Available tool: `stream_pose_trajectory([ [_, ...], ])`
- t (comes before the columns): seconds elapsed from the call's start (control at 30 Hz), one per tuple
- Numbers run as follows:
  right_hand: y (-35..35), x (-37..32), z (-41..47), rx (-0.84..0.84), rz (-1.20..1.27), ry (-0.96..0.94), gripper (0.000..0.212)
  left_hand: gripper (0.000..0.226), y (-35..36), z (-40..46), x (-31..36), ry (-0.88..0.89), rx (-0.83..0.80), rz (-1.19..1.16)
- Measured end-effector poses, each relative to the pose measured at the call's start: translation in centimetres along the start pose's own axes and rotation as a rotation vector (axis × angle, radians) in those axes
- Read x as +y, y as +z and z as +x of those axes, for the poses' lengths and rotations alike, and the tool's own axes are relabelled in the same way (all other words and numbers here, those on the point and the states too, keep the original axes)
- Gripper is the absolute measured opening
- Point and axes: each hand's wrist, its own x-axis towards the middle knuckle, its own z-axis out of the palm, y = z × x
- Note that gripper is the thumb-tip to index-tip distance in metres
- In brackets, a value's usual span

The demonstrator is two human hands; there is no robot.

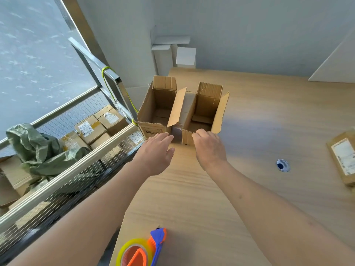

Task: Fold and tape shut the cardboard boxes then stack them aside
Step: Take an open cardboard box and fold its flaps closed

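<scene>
Two open cardboard boxes stand side by side on the wooden table [259,120], flaps up. The left box [153,108] sits at the table's left edge; the right box [206,110] is just beside it. My left hand [155,150] reaches with straight fingers, its fingertips touching the near flap of the left box. My right hand [208,145] has its fingers curled over the near flap of the right box. A tape dispenser [142,248] with a yellowish roll and orange-blue handle lies at the near table edge.
A flat taped parcel [343,160] lies at the table's right edge, near a round cable hole [282,165]. Left of the table, a wire cage [80,169] holds several labelled boxes and a green sack [38,146]. White cartons [172,50] stand by the far wall.
</scene>
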Motion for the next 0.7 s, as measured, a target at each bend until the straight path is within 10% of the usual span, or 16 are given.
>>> stream_pose_trajectory([
  [0.7,-2.6,-4.7,-21.5,-0.082,-0.049,0.285,0.03,0.056,3.4,-14.5,2.3,0.159,-0.135,0.032],
])
